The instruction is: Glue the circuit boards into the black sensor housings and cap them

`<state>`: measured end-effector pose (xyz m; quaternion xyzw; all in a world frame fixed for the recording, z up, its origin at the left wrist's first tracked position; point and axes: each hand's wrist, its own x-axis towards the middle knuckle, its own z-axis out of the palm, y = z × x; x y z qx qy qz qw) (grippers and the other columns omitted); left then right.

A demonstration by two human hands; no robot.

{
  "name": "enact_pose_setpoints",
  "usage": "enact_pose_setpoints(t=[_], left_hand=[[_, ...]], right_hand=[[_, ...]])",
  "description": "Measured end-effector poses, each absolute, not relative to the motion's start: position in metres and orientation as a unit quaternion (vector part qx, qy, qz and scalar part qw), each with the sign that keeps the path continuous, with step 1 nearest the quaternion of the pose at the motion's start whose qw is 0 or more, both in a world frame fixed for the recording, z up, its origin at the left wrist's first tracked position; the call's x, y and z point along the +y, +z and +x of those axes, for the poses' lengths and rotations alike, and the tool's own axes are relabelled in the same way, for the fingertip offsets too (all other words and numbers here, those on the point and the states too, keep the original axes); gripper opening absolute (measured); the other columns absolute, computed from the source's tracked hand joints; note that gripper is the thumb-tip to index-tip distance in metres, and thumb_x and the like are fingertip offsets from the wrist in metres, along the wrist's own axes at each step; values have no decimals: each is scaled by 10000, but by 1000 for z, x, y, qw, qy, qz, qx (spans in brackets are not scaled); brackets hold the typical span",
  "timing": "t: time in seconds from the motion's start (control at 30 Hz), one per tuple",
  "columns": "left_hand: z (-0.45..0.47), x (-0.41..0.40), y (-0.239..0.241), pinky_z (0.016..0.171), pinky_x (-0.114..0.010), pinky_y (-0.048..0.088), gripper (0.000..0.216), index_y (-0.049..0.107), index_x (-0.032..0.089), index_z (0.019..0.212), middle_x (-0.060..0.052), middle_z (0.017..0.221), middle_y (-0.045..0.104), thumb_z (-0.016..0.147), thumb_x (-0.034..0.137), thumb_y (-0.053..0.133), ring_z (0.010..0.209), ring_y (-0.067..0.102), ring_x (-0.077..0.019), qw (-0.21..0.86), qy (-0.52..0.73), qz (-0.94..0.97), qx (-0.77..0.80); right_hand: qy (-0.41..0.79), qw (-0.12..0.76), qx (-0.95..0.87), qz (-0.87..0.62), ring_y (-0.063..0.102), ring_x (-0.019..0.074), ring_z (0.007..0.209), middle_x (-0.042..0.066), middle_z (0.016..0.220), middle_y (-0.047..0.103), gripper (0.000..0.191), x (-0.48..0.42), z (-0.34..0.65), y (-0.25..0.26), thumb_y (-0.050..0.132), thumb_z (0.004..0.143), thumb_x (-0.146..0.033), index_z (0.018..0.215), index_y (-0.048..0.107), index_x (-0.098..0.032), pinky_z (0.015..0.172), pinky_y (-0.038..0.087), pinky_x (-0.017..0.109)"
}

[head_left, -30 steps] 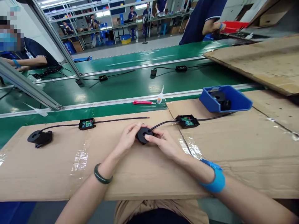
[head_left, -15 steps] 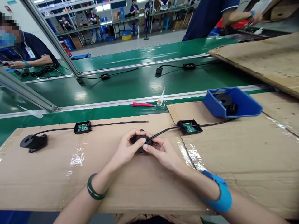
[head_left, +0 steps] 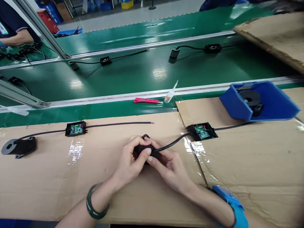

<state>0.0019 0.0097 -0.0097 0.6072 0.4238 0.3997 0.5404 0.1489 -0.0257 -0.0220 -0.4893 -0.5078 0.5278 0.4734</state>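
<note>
Both hands (head_left: 130, 161) (head_left: 173, 172) curl inward, fingertips pinching the black cabled housing (head_left: 139, 149) between them

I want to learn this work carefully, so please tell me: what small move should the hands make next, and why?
Probably the left hand should lift its thumb slightly, to check where the cable meets the black part: the thumb tip lies there and hides some surface. The right hand also grips the part, so it would likely stay steady.
</note>
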Motion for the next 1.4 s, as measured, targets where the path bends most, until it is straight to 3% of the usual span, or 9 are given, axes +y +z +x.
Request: enact_pose_setpoints(t=[0.2,0.5,0.73,0.87,1.03,1.17,1.4], left_hand=[[1,10,-6,879,-308,439,57,614,186,851,-59,940,627,852,241,633,1015,584,-214,557,394,591,430],[4,5,-8,941,-344,415,75,628,187,814,-83,938,648,855,250,639,1099,545,-244,512,415,610,441],[4,17,-4,756,-278,443,194,648,186,817,-27,838,640,858,376,657,812,579,-174,560,390,584,440],[6,19,-4,771,-274,450,184,639,186,818,-20,852,666,860,365,655,826,594,-168,576,396,577,422],[8,23,-6,824,-278,471,151,613,177,809,-36,919,703,851,317,655,902,638,-178,601,402,559,406],[6,24,-8,826,-266,478,112,611,173,824,-41,954,705,856,277,638,934,643,-180,602,397,565,401],[4,20,-8,886,-300,470,161,617,175,832,-47,947,711,835,325,677,960,644,-196,604,402,571,384]], right_hand=[[549,460,-520,-466,521,246,1294,52,1349,602,436,-25,151,-20,636,877,-287,1310,589,-282,1108,419,430],[446,455,-588,-498,512,264,1299,71,1371,581,473,-29,150,-20,590,886,-243,1356,546,-260,1088,439,441],[554,461,-514,-465,537,262,1275,44,1320,627,389,-21,154,-23,626,875,-370,1253,639,-282,1119,391,456],[581,465,-485,-459,536,260,1267,20,1275,656,353,-17,156,-20,659,835,-438,1150,702,-283,1138,351,456],[603,442,-466,-474,640,243,1035,19,1047,728,276,-13,156,-17,663,814,-438,979,748,-234,959,495,393],[609,448,-456,-470,643,223,936,20,950,724,280,-12,156,-18,672,793,-439,922,746,-202,845,529,348],[629,472,-435,-440,599,271,1159,13,1083,729,322,-14,154,-18,740,729,-487,931,770,-239,1019,482,422]])
